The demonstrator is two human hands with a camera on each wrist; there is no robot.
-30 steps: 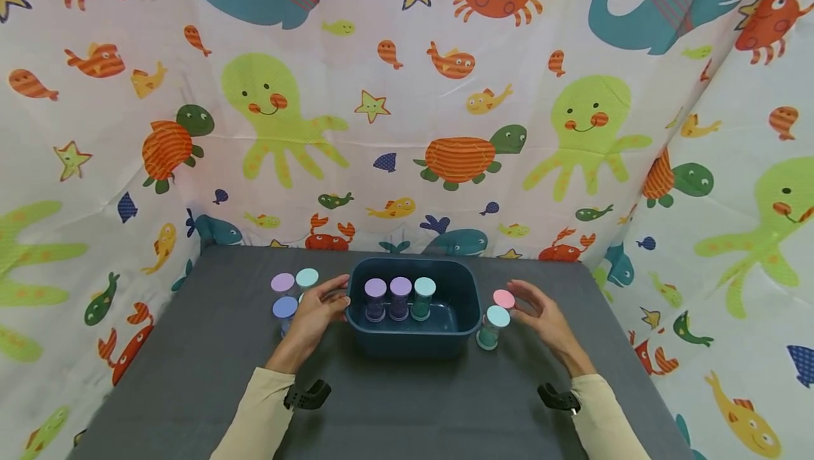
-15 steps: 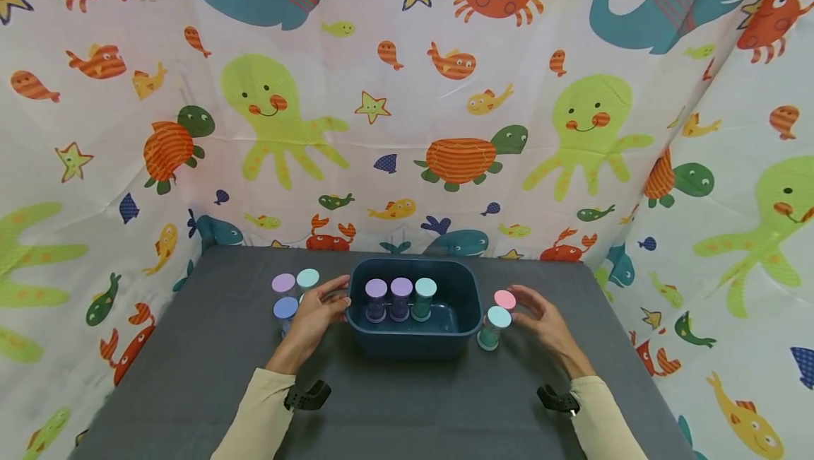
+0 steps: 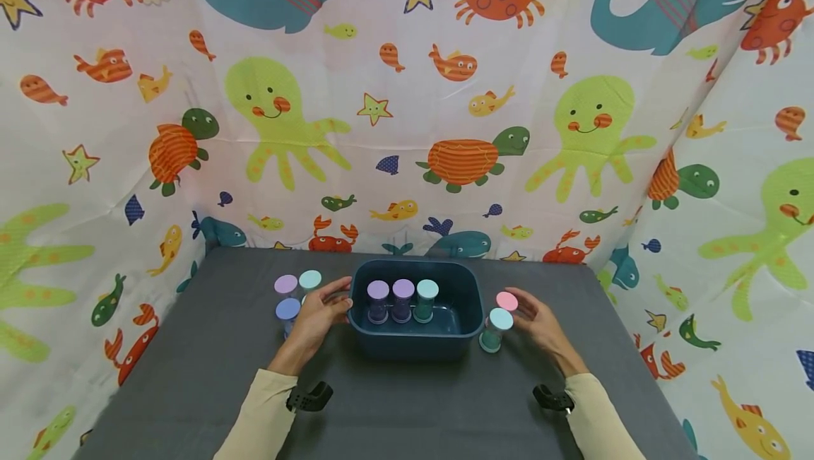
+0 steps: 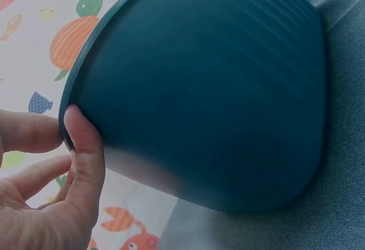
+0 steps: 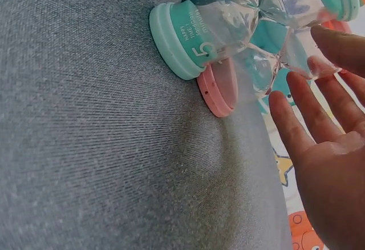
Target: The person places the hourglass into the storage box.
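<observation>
In the head view, my left hand (image 3: 316, 317) pinches the left rim of a dark blue plastic bin (image 3: 416, 347). The left wrist view shows the thumb (image 4: 86, 147) pressed against the bin's outer wall. Inside the bin stand two purple-capped hourglasses (image 3: 402, 301) and one mint-capped hourglass (image 3: 425, 301). To the right of the bin, my right hand (image 3: 540, 326) is beside a pink-capped hourglass (image 3: 506, 300). Its fingers are mostly straight, close to the glass; contact is unclear. A mint hourglass marked 5 (image 5: 188, 39) stands in front, partly hiding the pink one.
Left of the bin, behind my left hand, stand several hourglasses, with purple (image 3: 286, 285), mint (image 3: 310, 280) and blue (image 3: 288, 309) caps. A grey cloth (image 3: 394, 410) covers the table. A sea-animal printed curtain (image 3: 407, 184) hangs along the back and sides.
My right hand has shifted slightly left and down, nearer the pink-capped hourglass. My left hand keeps its hold on the bin's rim. The hourglasses and bin stay in place.
</observation>
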